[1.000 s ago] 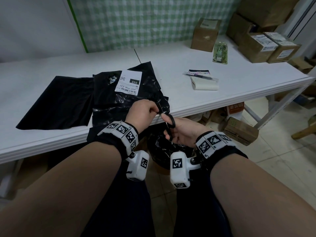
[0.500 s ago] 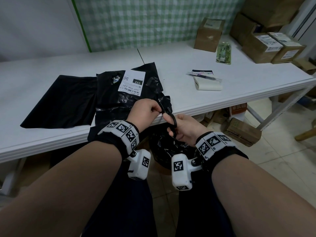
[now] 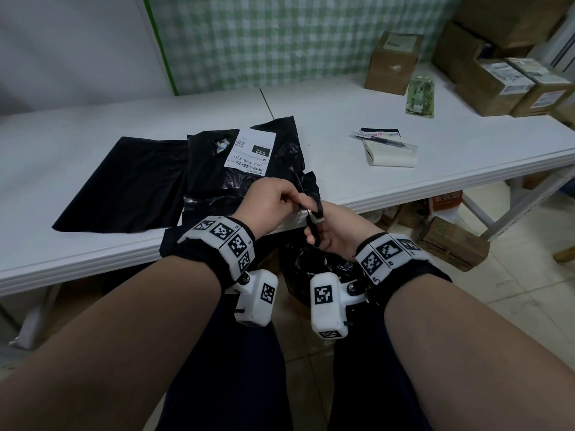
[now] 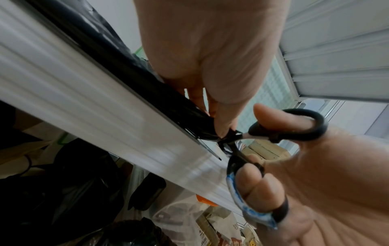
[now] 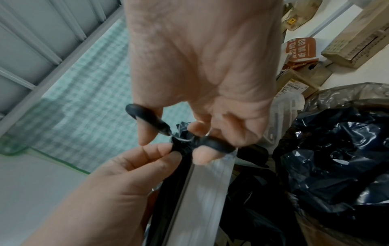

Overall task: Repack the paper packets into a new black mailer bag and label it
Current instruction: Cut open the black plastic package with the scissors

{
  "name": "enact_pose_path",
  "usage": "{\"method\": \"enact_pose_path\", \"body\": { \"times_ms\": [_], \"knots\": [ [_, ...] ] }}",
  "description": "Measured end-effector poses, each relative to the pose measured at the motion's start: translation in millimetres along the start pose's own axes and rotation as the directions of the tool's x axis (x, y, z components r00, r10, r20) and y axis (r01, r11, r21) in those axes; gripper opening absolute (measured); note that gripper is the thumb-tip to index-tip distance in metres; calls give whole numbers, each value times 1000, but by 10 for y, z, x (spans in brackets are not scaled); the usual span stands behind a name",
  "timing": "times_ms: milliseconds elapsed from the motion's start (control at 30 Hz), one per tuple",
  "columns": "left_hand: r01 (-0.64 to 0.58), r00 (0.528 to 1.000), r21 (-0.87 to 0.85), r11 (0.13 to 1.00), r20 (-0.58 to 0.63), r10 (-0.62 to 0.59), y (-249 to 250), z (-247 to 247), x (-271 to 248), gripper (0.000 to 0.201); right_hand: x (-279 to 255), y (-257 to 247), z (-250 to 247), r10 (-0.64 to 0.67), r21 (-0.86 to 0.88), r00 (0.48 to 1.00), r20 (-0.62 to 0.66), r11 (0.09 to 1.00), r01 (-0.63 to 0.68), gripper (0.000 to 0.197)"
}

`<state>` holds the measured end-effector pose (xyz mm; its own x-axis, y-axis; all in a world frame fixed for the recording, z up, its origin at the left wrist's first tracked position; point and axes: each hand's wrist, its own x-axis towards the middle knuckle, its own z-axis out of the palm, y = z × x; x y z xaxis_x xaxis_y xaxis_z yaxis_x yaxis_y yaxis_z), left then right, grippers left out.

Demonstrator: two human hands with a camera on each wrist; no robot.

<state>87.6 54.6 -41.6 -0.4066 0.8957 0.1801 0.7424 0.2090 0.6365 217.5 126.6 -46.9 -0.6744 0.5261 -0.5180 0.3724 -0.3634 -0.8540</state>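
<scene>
A crumpled black mailer bag (image 3: pixel 217 178) with a white shipping label (image 3: pixel 250 150) and a torn hole lies on the white table (image 3: pixel 124 116), its near end over the front edge. My left hand (image 3: pixel 270 202) pinches that near corner of the bag (image 4: pixel 202 126) (image 5: pixel 181 148). My right hand (image 3: pixel 329 231) grips black-handled scissors (image 3: pixel 314 219) (image 4: pixel 290 128) (image 5: pixel 151 119), thumb and fingers through the loops, blades at the pinched plastic. A flat new black mailer bag (image 3: pixel 124 185) lies to the left. The paper packets are hidden.
A white notepad with a pen (image 3: pixel 389 150) lies right of the bag. A small green packet (image 3: pixel 420 96) and cardboard boxes (image 3: pixel 392 62) stand at the back right. Below the table edge sits a bin lined with a black plastic bag (image 5: pixel 336 149), beside boxes on the floor.
Both hands stay at the bag's near corner by the table edge. The scissors have shifted slightly against the plastic; the head view has drifted a little.
</scene>
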Motion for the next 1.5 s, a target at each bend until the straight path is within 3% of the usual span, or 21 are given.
{"method": "enact_pose_path", "body": {
  "times_ms": [133,300,400,467,667,1100,1233,1367,1500],
  "knots": [
    [-2,1000,16,1000,23,2,-4,-4,-3,11,30,34,-31,-25,-2,999,-24,1000,25,29],
    [26,999,78,997,27,-28,-14,25,2,12,22,41,-67,-42,55,999,-21,998,43,32],
    [70,997,227,971,20,-77,-10,51,16,46,4,-8,-85,-60,97,998,5,994,59,31],
    [98,995,310,946,-10,-99,19,31,40,58,-13,-34,-94,-63,107,998,21,992,60,30],
    [71,997,280,957,-41,-62,28,-13,172,34,-58,-92,-97,-18,99,999,46,995,13,29],
    [4,997,158,987,-72,7,-76,-37,222,34,0,-264,25,81,90,993,84,992,-89,44],
    [18,998,157,987,-65,-8,-80,-71,233,33,34,-256,53,63,101,996,55,992,-69,42],
    [79,989,165,983,-140,-56,-45,-82,225,23,47,-244,66,17,99,1000,19,995,-19,36],
    [92,991,129,987,-111,-77,-34,-101,240,22,64,-247,87,-11,96,1000,-7,995,12,32]
  ]
}}
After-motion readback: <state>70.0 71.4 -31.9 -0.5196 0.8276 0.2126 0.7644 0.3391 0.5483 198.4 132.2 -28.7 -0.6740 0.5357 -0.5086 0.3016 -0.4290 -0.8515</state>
